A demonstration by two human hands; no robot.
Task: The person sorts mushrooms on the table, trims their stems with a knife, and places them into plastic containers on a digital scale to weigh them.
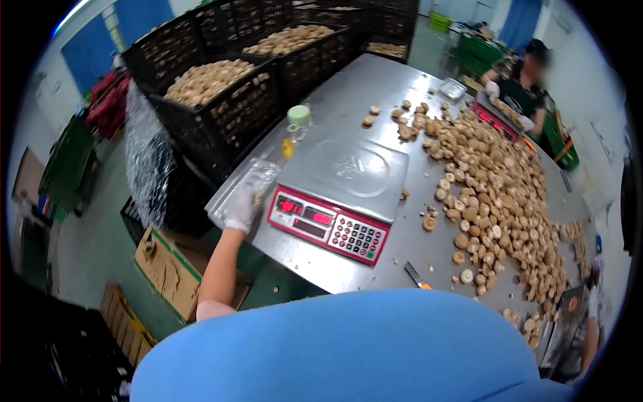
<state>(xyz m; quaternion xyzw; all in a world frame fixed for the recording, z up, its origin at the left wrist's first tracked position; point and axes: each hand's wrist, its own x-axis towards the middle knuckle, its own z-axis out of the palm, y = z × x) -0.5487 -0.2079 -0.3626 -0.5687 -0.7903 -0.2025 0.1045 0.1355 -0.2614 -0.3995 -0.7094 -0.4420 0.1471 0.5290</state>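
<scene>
My left hand [240, 206], in a white glove, is at the table's left edge, its fingers closed on a clear plastic tray [263, 173]. More clear plastic lies under and beside the hand; the fingertips are partly lost against it. Just right of the hand stands a red digital scale [328, 224] with lit red digits and a bare steel plate [345, 167]. My right hand is out of view. A large heap of mushrooms [495, 194] covers the table's right side. A knife [416, 275] with an orange handle lies near the front edge.
Black crates [221, 117] of mushrooms stand beyond the left edge. A green-lidded container [299, 116] and a yellow item [288, 149] sit behind the scale. A co-worker [526, 90] handles mushrooms at another scale. Another person's gloved hand [593, 301] shows at right. A cardboard box [167, 275] stands below left.
</scene>
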